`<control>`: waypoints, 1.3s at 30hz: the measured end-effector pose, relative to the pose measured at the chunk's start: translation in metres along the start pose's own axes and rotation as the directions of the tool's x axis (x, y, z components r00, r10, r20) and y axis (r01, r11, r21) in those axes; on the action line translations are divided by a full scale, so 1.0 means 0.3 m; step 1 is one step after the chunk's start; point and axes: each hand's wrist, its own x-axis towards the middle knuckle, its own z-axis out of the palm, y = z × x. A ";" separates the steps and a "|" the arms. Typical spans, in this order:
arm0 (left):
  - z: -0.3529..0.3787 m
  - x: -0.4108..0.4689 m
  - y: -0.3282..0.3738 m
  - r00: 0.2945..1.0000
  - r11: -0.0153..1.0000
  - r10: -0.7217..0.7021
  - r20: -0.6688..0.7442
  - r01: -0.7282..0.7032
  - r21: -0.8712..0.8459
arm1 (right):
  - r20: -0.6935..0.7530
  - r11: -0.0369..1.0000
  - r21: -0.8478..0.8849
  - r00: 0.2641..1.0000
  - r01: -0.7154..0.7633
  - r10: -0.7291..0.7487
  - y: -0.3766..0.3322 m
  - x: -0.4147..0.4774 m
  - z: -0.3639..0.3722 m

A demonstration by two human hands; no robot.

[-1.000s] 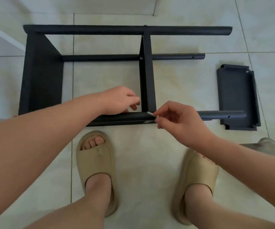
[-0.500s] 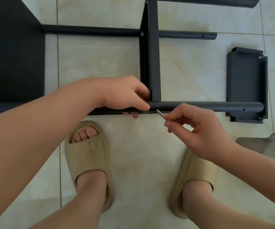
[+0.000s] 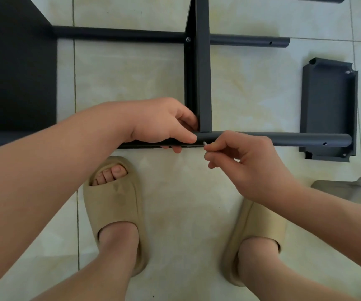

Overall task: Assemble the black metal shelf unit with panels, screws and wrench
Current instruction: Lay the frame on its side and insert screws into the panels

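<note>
Lying on the tiled floor (image 3: 131, 72), the matte black frame (image 3: 118, 35) shows round tubes joined by a flat middle panel (image 3: 203, 83) and a wider panel at the left. The left hand (image 3: 160, 120) curls its fingers round the near tube (image 3: 283, 139) just beside the middle panel, while the right hand (image 3: 251, 161) pinches a small silver screw (image 3: 205, 143) at that tube's near side. A loose panel (image 3: 327, 105) lies at the right, by the tube's end.
</note>
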 end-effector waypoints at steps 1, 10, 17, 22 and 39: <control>0.000 -0.001 -0.001 1.000 1.000 0.001 -0.001 -0.001 -0.002 | 0.004 0.998 0.041 0.999 -0.045 0.044 -0.005 0.003 0.002; 0.001 0.000 -0.005 1.000 1.000 0.007 -0.002 -0.007 -0.006 | -0.006 0.980 0.111 0.986 -0.164 0.166 -0.022 0.012 0.014; 0.000 -0.006 -0.005 1.000 1.000 0.004 -0.003 -0.004 -0.016 | -0.009 0.909 0.339 0.966 -0.241 0.260 -0.041 0.012 0.021; 0.002 -0.006 -0.004 1.000 1.000 0.005 -0.004 -0.005 -0.028 | -0.009 0.859 0.439 0.955 -0.263 0.296 -0.044 0.011 0.031; 0.000 -0.006 -0.003 1.000 0.999 -0.018 -0.008 0.018 -0.045 | 0.012 0.812 0.521 0.954 -0.263 0.301 -0.043 0.005 0.030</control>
